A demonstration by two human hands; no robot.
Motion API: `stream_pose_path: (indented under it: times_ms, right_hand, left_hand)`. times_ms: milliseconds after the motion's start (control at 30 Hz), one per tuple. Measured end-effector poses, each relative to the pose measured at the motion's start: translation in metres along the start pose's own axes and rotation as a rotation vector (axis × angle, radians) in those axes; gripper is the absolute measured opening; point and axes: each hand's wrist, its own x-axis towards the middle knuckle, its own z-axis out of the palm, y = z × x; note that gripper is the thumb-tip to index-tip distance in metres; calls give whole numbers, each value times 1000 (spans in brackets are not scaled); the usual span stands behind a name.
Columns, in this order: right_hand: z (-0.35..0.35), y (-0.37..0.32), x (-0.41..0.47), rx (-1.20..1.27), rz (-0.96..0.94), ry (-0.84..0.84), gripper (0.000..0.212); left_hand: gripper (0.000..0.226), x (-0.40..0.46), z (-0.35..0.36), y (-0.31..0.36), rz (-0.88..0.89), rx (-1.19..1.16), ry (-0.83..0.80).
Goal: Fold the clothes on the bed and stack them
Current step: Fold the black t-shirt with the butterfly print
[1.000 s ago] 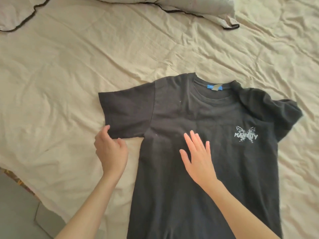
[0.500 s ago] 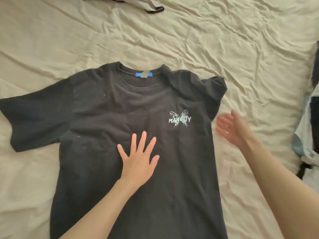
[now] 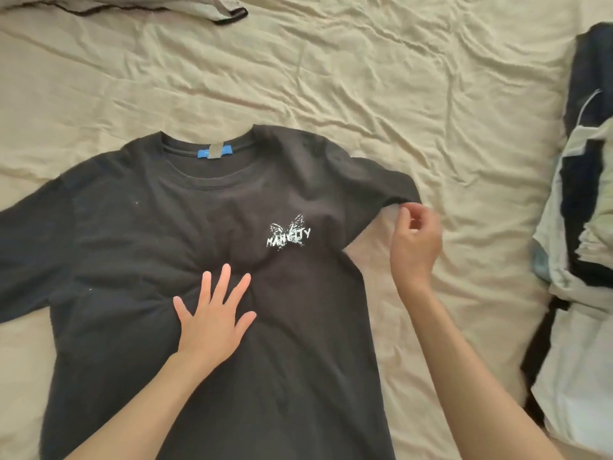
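Observation:
A black T-shirt [image 3: 139, 247] with a white butterfly print [image 3: 288, 231] and a blue neck label lies face up on the beige sheet [image 3: 381, 94]. My left hand [image 3: 214, 315] presses flat on the shirt's chest, fingers spread, and the cloth bunches in creases around it. My right hand [image 3: 414, 242] is at the shirt's right sleeve [image 3: 381, 187], fingers curled, and pinches the sleeve's hem at its lower corner. The sleeve is drawn out to the right. The left sleeve runs off the frame's left edge.
A heap of dark blue, white and pale green clothes [image 3: 583, 227] lies along the right edge of the bed. A beige pillow with black piping [image 3: 212, 8] sits at the top left. Wrinkled sheet spreads beyond the shirt's collar.
My right hand has gone from open beside the shirt to pinching the right sleeve's hem, and the crumpled sleeve is pulled out. My left hand stays flat on the chest.

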Motion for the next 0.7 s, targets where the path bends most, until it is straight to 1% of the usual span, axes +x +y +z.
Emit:
stream_pose_path:
  times_ms: [33, 67, 100, 133, 200, 233, 300, 367, 433, 467, 533, 567, 633, 667, 700]
  right_hand:
    - [-3, 8, 11, 65, 208, 96, 6]
    - [-5, 16, 22, 169, 404, 103, 7]
    - [-7, 22, 31, 301, 569, 17, 12]
    - [-8, 26, 40, 439, 692, -103, 17]
    - [-11, 28, 52, 629, 834, -272, 30]
    - [-12, 26, 55, 664, 866, -315, 31]
    - [-13, 20, 61, 629, 873, -353, 18]
    - [-13, 10, 61, 485, 750, -364, 9]
    - [-14, 3, 64, 374, 526, -257, 7]
    - [-18, -2, 67, 363, 432, -219, 3]
    - [-27, -16, 77, 312, 270, -189, 16]
    - [-30, -21, 85, 180, 157, -181, 26]
    - [-36, -31, 101, -251, -104, -185, 41]
    - [-38, -34, 107, -429, -171, -192, 44]
    - [-39, -35, 113, -529, -170, -209, 45]
  left_hand:
    - [63, 1, 0, 0, 2, -4, -6]
    - [63, 1, 0, 0, 3, -10, -8]
    - [63, 1, 0, 0, 4, -13, -8]
    - [63, 1, -1, 0, 4, -15, -5]
    - [63, 2, -1, 0, 3, -9, -7]
    - [63, 2, -1, 0, 0, -2, -10]
    - [63, 1, 0, 0, -2, 16, -12]
    - [63, 1, -1, 0, 0, 22, -15]
    - [64, 1, -3, 1, -3, 14, -23]
    - [64, 1, -4, 1, -6, 12, -27]
    - [64, 1, -4, 2, -13, 13, -26]
    - [64, 1, -4, 3, -16, 13, -24]
    - [64, 1, -5, 3, -21, 8, -22]
    - [64, 1, -5, 3, -23, 8, -22]
    - [64, 1, -6, 4, -23, 10, -23]
